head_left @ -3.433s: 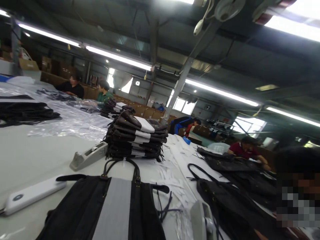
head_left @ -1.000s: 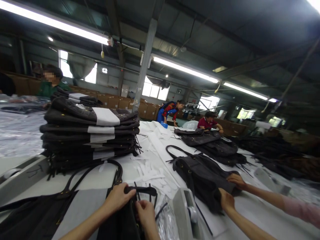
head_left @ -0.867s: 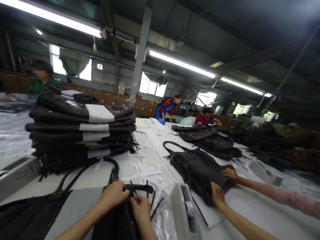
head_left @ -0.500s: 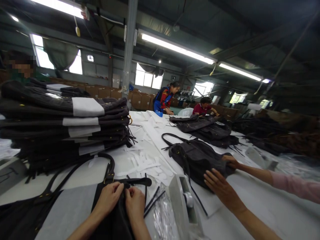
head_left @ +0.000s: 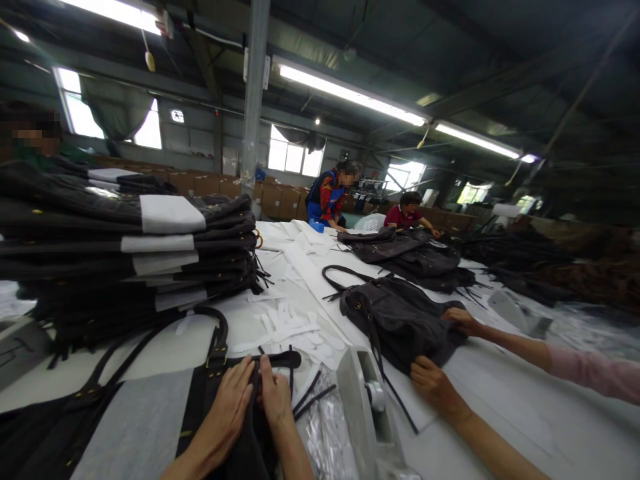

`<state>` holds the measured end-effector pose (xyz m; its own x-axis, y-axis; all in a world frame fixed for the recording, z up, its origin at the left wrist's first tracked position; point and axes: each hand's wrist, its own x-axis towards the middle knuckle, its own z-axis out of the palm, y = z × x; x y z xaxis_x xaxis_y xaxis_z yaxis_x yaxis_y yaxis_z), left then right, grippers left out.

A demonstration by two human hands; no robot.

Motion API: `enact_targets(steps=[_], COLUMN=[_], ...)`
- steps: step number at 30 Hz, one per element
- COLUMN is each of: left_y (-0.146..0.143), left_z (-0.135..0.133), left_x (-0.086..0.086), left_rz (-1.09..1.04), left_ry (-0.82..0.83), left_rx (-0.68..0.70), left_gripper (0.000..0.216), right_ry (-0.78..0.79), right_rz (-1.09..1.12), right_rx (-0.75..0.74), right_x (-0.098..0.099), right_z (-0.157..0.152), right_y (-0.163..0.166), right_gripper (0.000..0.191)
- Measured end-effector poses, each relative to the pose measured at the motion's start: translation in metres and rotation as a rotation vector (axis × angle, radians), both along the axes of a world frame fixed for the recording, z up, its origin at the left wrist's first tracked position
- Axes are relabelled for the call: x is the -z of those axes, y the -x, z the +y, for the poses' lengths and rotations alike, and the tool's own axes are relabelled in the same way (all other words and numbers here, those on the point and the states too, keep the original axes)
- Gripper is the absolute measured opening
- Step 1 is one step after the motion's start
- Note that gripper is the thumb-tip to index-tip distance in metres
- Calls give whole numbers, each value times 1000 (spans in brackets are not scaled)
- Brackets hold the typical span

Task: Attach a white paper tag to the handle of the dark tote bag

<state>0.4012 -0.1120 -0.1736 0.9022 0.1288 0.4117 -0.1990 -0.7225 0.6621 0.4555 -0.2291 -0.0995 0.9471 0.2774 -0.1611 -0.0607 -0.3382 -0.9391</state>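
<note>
A dark bag with a grey panel (head_left: 135,427) lies flat on the table in front of me. My left hand (head_left: 227,410) rests flat on its dark right part, fingers stretched forward. My right hand (head_left: 275,397) lies right beside it, touching it, with its fingertips at the bag's black strap tab (head_left: 285,359). Neither hand grips anything that I can see. The bag's looped handles (head_left: 215,327) point away from me towards a tall stack of folded bags (head_left: 135,260).
A grey tape dispenser (head_left: 367,407) stands just right of my hands, with crinkled clear plastic (head_left: 325,440) between. White paper strips (head_left: 295,327) lie ahead. A co-worker's two hands (head_left: 435,387) press on another dark bag (head_left: 400,320). More people work at the far end.
My view swung from the room down to the bag. Both my hands went from pinching near the strap tab to lying flat. The co-worker's near hand slid along their bag.
</note>
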Motion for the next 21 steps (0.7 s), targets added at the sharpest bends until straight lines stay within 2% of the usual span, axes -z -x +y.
enact_targets(steps=[4, 6, 10, 13, 15, 16, 18, 19, 21], left_y=[-7, -9, -8, -8, -8, -7, -7, -7, -5], left_z=[-1, -2, -7, -11, -12, -13, -13, -14, -14], left_x=[10, 10, 3, -3, -7, -9, -12, -13, -15], left_rz=[-20, -20, -4, 5, 19, 32, 67, 85, 117], left_ry=[-240, -359, -536, -576, -574, -569, -550, -539, -523], left_rx=[-51, -104, -168, -208, -216, -214, -207, -205, -203], left_gripper=[49, 51, 51, 53, 55, 56, 57, 57, 58], right_ry=[-92, -87, 26, 104, 178, 222, 329, 391, 523], right_rz=[-99, -165, -194, -171, -235, -299, -465, -552, -663], right_rx=[-180, -210, -105, -33, -22, -52, -156, -195, -172], right_x=[-5, -4, -11, -28, -35, -34, -19, -6, 24], right_z=[-7, -8, -16, -35, -51, -57, -65, -67, -71], right_y=[12, 17, 23, 38, 60, 75, 108, 124, 149], right_gripper=[48, 41, 38, 44, 49, 49, 42, 38, 31])
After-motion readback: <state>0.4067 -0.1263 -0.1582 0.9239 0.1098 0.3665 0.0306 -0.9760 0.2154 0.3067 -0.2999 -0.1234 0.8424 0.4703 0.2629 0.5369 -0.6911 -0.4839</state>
